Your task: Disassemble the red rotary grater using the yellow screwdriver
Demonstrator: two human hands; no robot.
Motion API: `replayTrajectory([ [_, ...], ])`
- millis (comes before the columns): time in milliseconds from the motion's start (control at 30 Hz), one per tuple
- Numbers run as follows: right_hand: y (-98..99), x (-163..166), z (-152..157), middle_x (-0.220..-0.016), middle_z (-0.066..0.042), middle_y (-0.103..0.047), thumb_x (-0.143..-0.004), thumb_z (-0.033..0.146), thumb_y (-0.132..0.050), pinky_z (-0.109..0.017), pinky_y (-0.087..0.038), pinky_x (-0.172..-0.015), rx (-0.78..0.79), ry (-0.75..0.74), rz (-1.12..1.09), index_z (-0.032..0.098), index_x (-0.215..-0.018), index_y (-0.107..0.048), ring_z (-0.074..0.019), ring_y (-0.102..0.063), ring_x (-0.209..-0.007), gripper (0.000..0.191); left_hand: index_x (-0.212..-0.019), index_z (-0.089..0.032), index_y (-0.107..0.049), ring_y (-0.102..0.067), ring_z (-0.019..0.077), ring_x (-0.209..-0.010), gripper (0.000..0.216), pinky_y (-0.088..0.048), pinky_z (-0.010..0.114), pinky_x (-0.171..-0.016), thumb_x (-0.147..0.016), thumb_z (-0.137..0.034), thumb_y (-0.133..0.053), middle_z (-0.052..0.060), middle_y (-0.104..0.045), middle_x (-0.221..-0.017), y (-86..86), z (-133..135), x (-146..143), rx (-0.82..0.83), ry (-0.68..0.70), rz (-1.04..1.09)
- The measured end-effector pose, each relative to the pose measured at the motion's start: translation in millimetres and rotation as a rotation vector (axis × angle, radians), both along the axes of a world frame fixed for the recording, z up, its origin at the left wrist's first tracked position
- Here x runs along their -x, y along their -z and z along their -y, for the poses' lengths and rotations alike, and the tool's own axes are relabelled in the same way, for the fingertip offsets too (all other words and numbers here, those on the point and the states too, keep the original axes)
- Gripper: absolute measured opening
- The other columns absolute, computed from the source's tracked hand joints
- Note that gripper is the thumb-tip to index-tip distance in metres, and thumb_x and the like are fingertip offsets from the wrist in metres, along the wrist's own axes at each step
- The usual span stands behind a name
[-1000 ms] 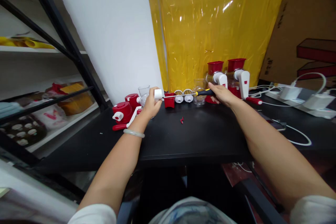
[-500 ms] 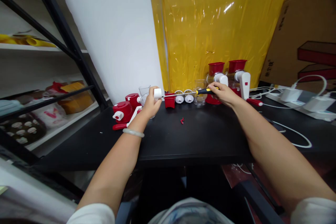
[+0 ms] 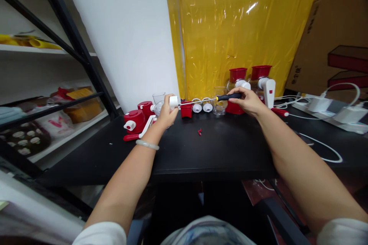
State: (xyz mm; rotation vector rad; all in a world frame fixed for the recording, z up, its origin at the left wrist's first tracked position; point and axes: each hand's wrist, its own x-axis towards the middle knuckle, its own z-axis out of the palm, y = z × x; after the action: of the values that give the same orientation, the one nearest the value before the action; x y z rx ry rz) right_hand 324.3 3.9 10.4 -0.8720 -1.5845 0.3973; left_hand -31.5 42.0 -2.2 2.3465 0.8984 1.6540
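Note:
My left hand point(image 3: 167, 113) is closed around a white cylindrical plastic part point(image 3: 173, 102), held above the black table with its end facing right. My right hand point(image 3: 246, 100) grips the handle of a screwdriver point(image 3: 228, 97), black with some yellow. The long metal shaft runs left, level, and its tip meets the right side of the white part; the exact contact is too small to make out. Below the shaft, a small red piece point(image 3: 200, 132) lies on the table. Behind the shaft stand a red hopper-like part point(image 3: 186, 111) and two round white-faced drums point(image 3: 197, 107).
Two red-and-white hand-crank graters point(image 3: 267, 88) stand at the back right. Red bases point(image 3: 134, 121) with a white crank sit at the left. A power strip point(image 3: 330, 113) with white cables lies at the right of the table point(image 3: 212, 157). A black-framed shelf point(image 3: 83, 57) rises at the left.
The screwdriver handle has turned in my right hand, showing black where yellow showed before, and the fingers have shifted slightly. My left hand still holds the white part in nearly the same place.

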Motion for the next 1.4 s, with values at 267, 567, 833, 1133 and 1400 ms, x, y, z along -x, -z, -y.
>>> replayTrajectory([
  [267,-6.5,5.5,7.9,-0.083,-0.003,-0.064,-0.073,0.078,-0.064,-0.038,-0.053,-0.065,0.123,-0.141,-0.185,0.031,-0.114,-0.059,-0.0230,-0.065,-0.075,0.063,-0.120,-0.023,-0.043,-0.057,0.0157,-0.075,0.050,-0.048,0.030,-0.068,-0.074,-0.007,-0.056,0.002,-0.058,-0.094,8.8,-0.4,-3.1,-0.222,-0.017,-0.022],
  [567,-14.9,6.9,17.2,-0.057,-0.001,-0.048,-0.085,0.073,-0.056,-0.031,-0.033,-0.050,0.044,0.171,0.036,0.022,-0.071,-0.059,-0.0156,-0.045,-0.050,0.053,-0.129,-0.024,-0.037,-0.061,0.0187,-0.085,0.051,-0.051,0.036,-0.076,-0.085,-0.019,-0.061,0.006,-0.057,-0.103,13.0,-2.9,0.9,-0.652,-0.052,-0.060],
  [833,-30.5,11.6,40.8,-0.087,-0.005,-0.064,-0.089,0.053,-0.063,-0.034,-0.048,-0.070,-0.147,0.192,0.077,0.025,-0.085,-0.064,-0.0217,-0.061,-0.083,0.029,-0.120,-0.028,-0.036,-0.058,0.0170,-0.074,0.046,-0.051,0.037,-0.069,-0.085,-0.032,-0.066,0.001,-0.052,-0.089,15.7,-11.2,4.7,-0.605,0.033,0.003],
  [1133,-31.8,10.7,50.8,-0.095,-0.005,-0.061,-0.083,0.061,-0.069,-0.033,-0.051,-0.067,-0.152,0.073,0.014,0.026,-0.112,-0.061,-0.0200,-0.062,-0.080,0.046,-0.114,-0.029,-0.038,-0.058,0.0187,-0.076,0.043,-0.051,0.036,-0.065,-0.084,-0.032,-0.068,-0.001,-0.052,-0.082,11.5,-8.8,0.8,-0.701,0.069,0.043],
  [1400,-34.7,6.0,53.2,-0.107,-0.005,-0.061,-0.078,0.063,-0.072,-0.036,-0.056,-0.073,-0.132,-0.051,-0.064,0.034,-0.121,-0.053,-0.0229,-0.065,-0.095,0.056,-0.119,-0.034,-0.037,-0.057,0.0168,-0.074,0.048,-0.050,0.034,-0.064,-0.084,-0.030,-0.070,-0.002,-0.053,-0.087,3.7,0.6,-7.3,-0.805,0.034,0.098],
])
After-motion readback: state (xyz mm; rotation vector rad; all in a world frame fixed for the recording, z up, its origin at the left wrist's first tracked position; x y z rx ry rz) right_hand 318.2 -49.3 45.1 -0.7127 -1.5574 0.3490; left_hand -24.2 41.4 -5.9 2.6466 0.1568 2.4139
